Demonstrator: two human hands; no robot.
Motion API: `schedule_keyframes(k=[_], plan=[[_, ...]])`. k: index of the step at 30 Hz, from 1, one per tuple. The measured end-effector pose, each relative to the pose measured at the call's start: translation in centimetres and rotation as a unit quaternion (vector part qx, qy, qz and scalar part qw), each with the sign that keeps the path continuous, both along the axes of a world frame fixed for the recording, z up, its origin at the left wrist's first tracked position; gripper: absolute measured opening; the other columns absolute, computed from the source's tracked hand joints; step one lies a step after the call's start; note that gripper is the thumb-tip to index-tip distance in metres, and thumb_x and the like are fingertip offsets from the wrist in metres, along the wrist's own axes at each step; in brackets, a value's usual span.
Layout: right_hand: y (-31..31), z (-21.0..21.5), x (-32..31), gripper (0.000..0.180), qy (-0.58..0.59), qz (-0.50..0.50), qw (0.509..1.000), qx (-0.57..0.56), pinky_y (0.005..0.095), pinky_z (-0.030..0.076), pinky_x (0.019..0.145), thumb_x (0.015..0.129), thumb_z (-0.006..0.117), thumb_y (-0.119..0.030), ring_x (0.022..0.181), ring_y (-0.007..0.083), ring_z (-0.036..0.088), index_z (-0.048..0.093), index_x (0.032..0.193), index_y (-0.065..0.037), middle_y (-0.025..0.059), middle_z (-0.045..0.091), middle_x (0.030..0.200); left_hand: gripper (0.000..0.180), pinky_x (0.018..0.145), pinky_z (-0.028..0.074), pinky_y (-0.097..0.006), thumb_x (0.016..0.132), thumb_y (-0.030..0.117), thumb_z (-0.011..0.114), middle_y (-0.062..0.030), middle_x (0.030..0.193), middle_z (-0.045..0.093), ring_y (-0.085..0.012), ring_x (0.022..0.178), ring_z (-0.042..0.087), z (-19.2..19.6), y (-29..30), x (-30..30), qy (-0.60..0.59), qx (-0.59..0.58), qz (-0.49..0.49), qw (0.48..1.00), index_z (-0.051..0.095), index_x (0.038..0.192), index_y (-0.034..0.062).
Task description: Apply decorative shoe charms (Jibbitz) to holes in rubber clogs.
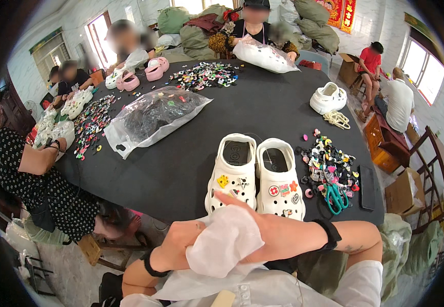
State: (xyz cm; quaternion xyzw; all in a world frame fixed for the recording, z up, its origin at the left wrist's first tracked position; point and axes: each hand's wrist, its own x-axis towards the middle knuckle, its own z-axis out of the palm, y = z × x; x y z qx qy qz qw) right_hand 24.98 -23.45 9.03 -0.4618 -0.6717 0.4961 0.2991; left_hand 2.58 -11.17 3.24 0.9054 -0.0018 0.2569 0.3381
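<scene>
1. Both your hands are closed on a thin translucent plastic bag (222, 240), bunched at the near table edge. Your left hand (181, 243) clutches its left side in a fist; your right hand (263, 233) lies across its top, one finger pointing past it.
2. Just beyond your grip stands the pair of white clogs (255, 174), side by side, toes toward you, with small charms already on their uppers.
3. The film looks slippery. Held this loosely bunched, it could slide out of your left fist, or you could tear it by pulling the two hands apart.
4. Your right fingertip is close to the left clog's toe. A careless sweep forward could nudge the pair or knock a charm loose.
5. To the right of your right wrist lie the pile of loose charms (329, 163), the teal-handled scissors (337, 197) and a dark flat phone (367, 187) near the table edge. A swing of your forearm could scatter the charms or push the phone off.
6. Hard to make out: the bag's mouth is hidden in the folds, your left fingers are buried under it, and whether anything is inside cannot be told.
7. The white fabric in your lap is cut off by the lower edge.
</scene>
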Motion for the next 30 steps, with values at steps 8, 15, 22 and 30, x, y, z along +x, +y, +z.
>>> schedule_keyframes(k=[8, 15, 22, 30], plan=[[0.8, -1.0, 4.2, 0.038, 0.071, -0.223, 0.942, 0.241, 0.0305, 0.052, 0.088, 0.08, 0.065, 0.006, 0.099, 0.0188, 0.068, 0.065, 0.117, -0.004, 0.0096, 0.069, 0.11, 0.077, 0.094, 0.049, -0.035, 0.07, 0.015, 0.081, -0.0101, 0.124, 0.056, -0.019, 0.112, 0.058, -2.5, -1.3, 3.3, -0.117, -0.33, 0.077, 0.933, 0.044, 0.136, 0.0054], [1.6, -1.8, 2.9, 0.048, -0.239, -0.121, 0.854, 0.446, 0.039, 0.051, 0.094, 0.069, 0.073, -0.002, 0.122, 0.0377, 0.053, 0.063, 0.116, -0.002, 0.0225, 0.045, 0.141, 0.079, 0.102, 0.045, -0.038, 0.077, 0.01, 0.077, -0.0087, 0.135, 0.048, -0.0214, 0.123, 0.051, -4.2, -1.8, 6.7, -0.129, -0.386, 0.034, 0.913, 0.033, 0.143, 0.0092], [0.7, -0.2, 2.4, 0.087, -0.088, -0.136, 0.929, 0.333, 0.0408, 0.024, 0.116, 0.079, 0.073, -0.01, 0.141, 0.0355, 0.031, 0.023, 0.149, 0.0, 0.0226, 0.028, 0.152, 0.056, 0.104, 0.044, -0.042, 0.086, 0.022, 0.067, -0.0157, 0.136, 0.054, -0.0302, 0.122, 0.057, -1.9, -0.1, 7.8, -0.23, -0.407, 0.11, 0.877, 0.047, 0.134, -0.0004], [-1.4, -1.1, 1.7, 0.081, -0.365, -0.159, 0.733, 0.551, 0.0583, 0.024, 0.111, 0.065, 0.083, -0.014, 0.138, 0.0488, 0.028, 0.052, 0.138, -0.029, 0.0211, 0.026, 0.153, 0.059, 0.096, 0.047, -0.034, 0.083, -0.003, 0.066, -0.0068, 0.121, 0.048, -0.0174, 0.115, 0.053, -1.1, -1.0, 11.6, -0.255, -0.397, 0.132, 0.872, 0.031, 0.13, 0.0075]])
